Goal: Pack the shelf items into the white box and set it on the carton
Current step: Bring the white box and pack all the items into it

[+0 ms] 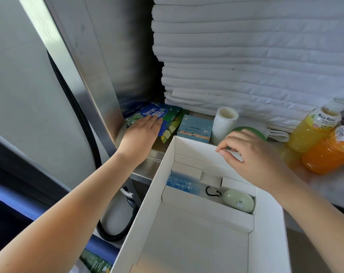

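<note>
Head view, hands: left hand (141, 133) lies flat, fingers straight, on a blue-and-green foil snack packet (155, 114); right hand (252, 154) is curled, thumb and forefinger seemingly pinching the far rim of the white cardboard box (147, 203).
Box contents: blue plastic packet (179, 183), black metal clip (212, 192), pale green oval case (239, 199).
Steel shelf (151, 160): light blue small carton (194, 127), white roll (225, 123), yellow plastic juice bottle (313, 131), orange plastic juice bottle (328, 152).
Progress: 3 items packed, most probably left; destination carton unseen.
</note>
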Demonstrator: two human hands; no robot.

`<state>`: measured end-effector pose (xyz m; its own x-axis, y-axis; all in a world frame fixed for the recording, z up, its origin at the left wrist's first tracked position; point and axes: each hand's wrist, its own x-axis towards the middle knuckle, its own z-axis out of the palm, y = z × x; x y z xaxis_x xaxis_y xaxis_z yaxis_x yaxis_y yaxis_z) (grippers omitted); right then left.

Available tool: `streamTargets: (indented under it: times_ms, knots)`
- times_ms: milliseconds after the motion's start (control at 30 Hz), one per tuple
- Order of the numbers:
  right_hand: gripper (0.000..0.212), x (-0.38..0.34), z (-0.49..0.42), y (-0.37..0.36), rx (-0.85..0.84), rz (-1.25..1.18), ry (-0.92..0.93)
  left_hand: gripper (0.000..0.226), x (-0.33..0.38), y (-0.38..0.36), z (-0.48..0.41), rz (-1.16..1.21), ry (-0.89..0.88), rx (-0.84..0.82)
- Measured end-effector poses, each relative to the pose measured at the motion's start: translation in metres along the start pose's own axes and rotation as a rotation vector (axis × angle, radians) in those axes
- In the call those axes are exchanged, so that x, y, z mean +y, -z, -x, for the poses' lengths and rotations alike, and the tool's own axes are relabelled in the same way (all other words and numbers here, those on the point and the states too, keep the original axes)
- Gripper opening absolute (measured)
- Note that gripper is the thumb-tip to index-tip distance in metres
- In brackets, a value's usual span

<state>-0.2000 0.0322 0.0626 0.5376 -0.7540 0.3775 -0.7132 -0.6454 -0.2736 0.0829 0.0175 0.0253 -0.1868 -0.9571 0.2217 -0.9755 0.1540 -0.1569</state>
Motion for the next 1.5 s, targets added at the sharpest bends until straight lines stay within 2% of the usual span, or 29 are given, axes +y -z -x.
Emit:
streamTargets:
  times_ms: [167,367,533,667,733,833,900,967,1067,1267,1333,1400,1500]
  knots:
    - [0.007,0.0,0.001,0.001,0.0,-0.003,-0.007,0.055,-0.003,0.021,-0.006,0.083,0.015,0.098]
    - [0.007,-0.001,0.001,0.001,-0.006,-0.005,-0.015,0.052,0.003,0.046,-0.001,0.114,-0.025,0.319]
    - [0.006,-0.002,0.001,0.002,0.005,-0.014,-0.011,0.049,0.014,0.067,0.002,0.136,-0.004,0.396]
    - [0.008,-0.001,0.001,0.002,0.033,-0.078,0.002,0.045,0.022,0.082,0.008,0.125,-0.058,0.469]
    - [0.012,-0.001,0.002,0.002,0.1,-0.181,-0.057,0.038,0.025,0.091,0.012,0.108,-0.106,0.517]
    - [0.031,0.0,0.003,0.006,0.369,-0.249,-0.104,0.036,0.029,0.1,0.019,0.127,-0.188,0.562]
    - [0.043,0.0,0.005,0.01,0.521,-0.175,-0.071,0.037,0.032,0.102,0.025,0.131,-0.254,0.58]
    - [0.055,0.0,0.006,0.014,0.557,-0.059,-0.02,0.036,0.036,0.1,0.034,0.132,-0.339,0.582]
    - [0.065,-0.004,0.01,0.021,0.463,0.113,0.025,0.037,0.04,0.095,0.048,0.152,-0.462,0.592]
    - [0.068,-0.006,0.028,0.035,0.089,0.286,0.175,0.045,0.028,0.079,0.078,0.205,-0.654,0.533]
    - [0.064,-0.008,0.034,0.037,-0.076,0.249,0.178,0.047,0.023,0.074,0.083,0.203,-0.711,0.478]
    - [0.071,-0.01,0.038,0.04,-0.23,0.161,0.125,0.046,0.019,0.07,0.086,0.194,-0.746,0.425]
    - [0.084,-0.008,0.039,0.043,-0.336,0.088,0.066,0.049,0.015,0.068,0.087,0.217,-0.718,0.358]
